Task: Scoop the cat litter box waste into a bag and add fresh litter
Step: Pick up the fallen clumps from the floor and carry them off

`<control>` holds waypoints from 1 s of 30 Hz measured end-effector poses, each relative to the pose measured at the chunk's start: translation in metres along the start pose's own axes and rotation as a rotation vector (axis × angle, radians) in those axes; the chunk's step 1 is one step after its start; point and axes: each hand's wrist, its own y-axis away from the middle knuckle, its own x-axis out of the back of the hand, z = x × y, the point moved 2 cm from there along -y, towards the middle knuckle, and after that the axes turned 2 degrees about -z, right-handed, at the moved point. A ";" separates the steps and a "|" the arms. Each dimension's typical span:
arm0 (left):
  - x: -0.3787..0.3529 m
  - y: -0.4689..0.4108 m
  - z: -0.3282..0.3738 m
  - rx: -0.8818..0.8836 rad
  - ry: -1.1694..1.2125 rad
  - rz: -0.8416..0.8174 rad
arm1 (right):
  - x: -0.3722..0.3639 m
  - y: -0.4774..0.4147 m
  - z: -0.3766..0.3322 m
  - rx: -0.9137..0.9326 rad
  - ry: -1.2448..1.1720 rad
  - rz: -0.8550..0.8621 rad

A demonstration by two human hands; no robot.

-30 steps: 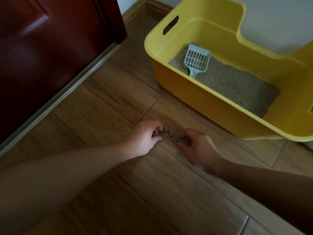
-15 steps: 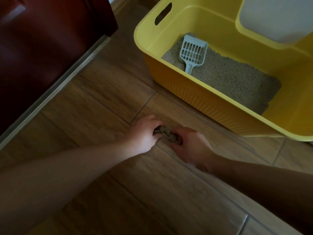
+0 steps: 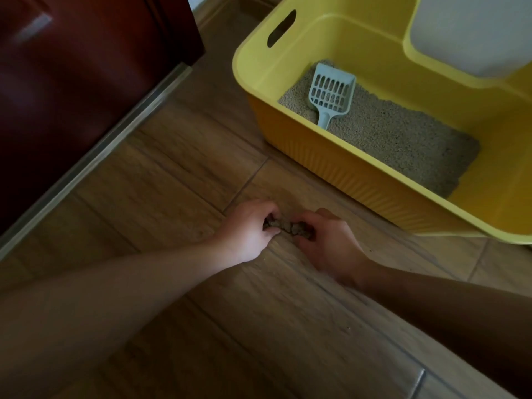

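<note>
Our left hand and right hand meet low on the wooden floor, fingers curled inward from either side around a small heap of grey clumps. Both hands grip the heap, knuckles up, thumbs tucked under. We judge that we close in from two sides so the crumbly lumps are gathered together rather than scattered. A few loose grains lie on the boards just beside our wrists.

The clumps sit on the floor just in front of the yellow litter box, not inside it. In the box, the pale scoop lies face up on the litter near the left corner, handle toward us, where either hand could reach it. The litter covers only part of the bottom; bare yellow shows at the right end, so fresh litter looks yet to be added.

To the left stands a dark red door with a metal strip along its base. We see no bag, so where the clumps will go we cannot tell.
</note>
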 end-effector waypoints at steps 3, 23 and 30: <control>0.001 -0.001 -0.001 -0.002 0.003 0.007 | 0.000 -0.005 -0.002 0.005 -0.030 0.027; -0.006 0.022 -0.011 -0.036 0.092 0.101 | -0.018 -0.025 -0.020 0.028 0.035 -0.037; -0.012 0.036 -0.010 0.014 0.136 0.120 | -0.016 -0.024 -0.022 0.048 0.081 -0.045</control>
